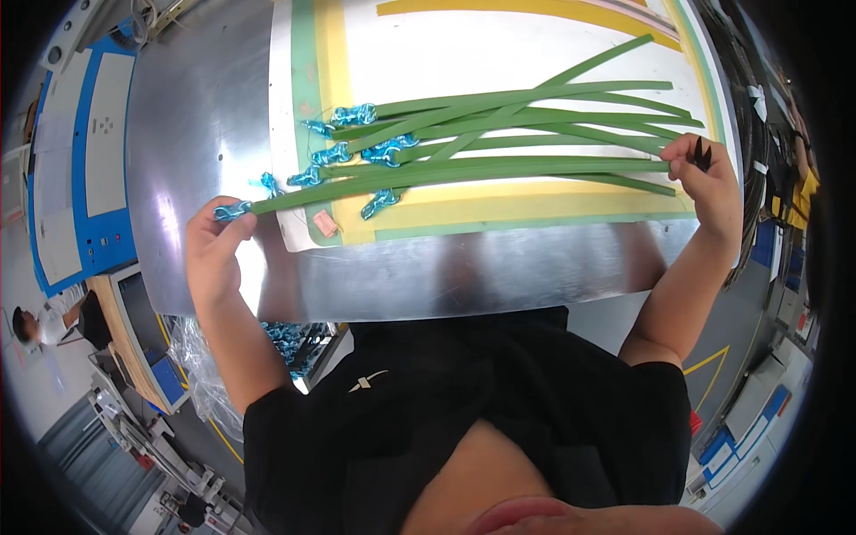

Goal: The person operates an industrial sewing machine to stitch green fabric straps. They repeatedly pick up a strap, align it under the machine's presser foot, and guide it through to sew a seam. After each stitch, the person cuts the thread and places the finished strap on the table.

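Note:
A long flat green strip [464, 168] stretches between my two hands, above the near part of a white board. My left hand [214, 241] pinches its end, which is wrapped in shiny blue film [234, 211]. With thumb and forefinger, my right hand [711, 183] grips the strip's other end. A small black pointed piece [702, 153] shows at the right fingers; its kind is unclear. Under and beyond this strip lie several more green strips [588, 87], crossing one another, with blue wrapped ends [354, 114] on the left.
The white board [428, 53] has green and yellow tape along its edges and rests on a metal table [205, 98]. A small pink block [325, 223] sits at its near left corner. Below the table edge is a container of blue wrapped pieces [299, 346]. Another person [58, 321] is far left.

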The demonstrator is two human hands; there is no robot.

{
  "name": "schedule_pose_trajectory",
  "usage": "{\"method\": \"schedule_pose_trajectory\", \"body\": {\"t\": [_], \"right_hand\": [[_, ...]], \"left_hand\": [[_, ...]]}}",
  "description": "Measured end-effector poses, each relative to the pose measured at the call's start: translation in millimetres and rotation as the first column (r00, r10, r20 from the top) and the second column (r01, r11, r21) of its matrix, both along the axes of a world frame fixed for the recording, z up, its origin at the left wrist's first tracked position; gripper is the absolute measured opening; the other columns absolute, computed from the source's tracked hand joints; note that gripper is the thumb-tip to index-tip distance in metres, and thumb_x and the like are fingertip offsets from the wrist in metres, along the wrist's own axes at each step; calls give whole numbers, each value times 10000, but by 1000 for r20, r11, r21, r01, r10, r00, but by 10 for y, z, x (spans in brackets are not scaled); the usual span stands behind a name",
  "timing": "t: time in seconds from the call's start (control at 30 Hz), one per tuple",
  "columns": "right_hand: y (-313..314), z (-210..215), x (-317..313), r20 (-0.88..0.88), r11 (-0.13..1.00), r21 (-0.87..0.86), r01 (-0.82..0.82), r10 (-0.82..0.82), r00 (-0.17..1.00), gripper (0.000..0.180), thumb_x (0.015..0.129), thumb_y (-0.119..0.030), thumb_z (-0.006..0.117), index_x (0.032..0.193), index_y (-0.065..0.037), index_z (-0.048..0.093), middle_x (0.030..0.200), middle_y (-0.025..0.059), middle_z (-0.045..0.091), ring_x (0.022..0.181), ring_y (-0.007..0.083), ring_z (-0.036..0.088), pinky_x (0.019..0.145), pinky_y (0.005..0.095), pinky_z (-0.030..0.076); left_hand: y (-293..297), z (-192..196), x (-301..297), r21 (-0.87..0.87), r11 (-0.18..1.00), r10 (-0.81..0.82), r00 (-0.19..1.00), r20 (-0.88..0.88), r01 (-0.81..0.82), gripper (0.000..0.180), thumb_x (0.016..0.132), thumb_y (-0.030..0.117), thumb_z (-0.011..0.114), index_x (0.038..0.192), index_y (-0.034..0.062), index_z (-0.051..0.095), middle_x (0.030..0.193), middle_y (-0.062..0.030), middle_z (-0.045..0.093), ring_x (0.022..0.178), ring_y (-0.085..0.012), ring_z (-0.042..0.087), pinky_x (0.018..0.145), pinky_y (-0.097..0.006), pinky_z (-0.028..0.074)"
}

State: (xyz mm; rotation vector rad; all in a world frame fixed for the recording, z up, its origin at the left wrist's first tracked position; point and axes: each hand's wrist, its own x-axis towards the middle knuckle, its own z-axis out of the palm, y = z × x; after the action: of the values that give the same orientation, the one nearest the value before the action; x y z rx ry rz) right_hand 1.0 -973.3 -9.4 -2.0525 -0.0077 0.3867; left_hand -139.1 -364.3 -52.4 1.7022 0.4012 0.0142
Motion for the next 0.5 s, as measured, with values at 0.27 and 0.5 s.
{"method": "schedule_pose_trajectory", "body": {"t": [0.27,0.5], "right_hand": [[-28,-144,15,4,1000,-23,10,-10,1000,199,924,-135,737,1065,5,725,871,-14,674,792,51,574,693,218,423],[-1,-277,85,-64,999,-30,23,-25,998,124,940,-140,728,1003,-36,703,779,-36,619,675,39,512,599,205,385]], "left_hand": [[4,-169,69,-80,994,67,996,-51,-71,230,944,30,701,1165,-34,713,784,-7,640,629,-76,535,561,-224,417],[125,-285,143,-99,989,100,991,-83,-109,251,1025,132,646,1210,-33,690,738,-5,597,598,-70,525,519,-208,398]]}}
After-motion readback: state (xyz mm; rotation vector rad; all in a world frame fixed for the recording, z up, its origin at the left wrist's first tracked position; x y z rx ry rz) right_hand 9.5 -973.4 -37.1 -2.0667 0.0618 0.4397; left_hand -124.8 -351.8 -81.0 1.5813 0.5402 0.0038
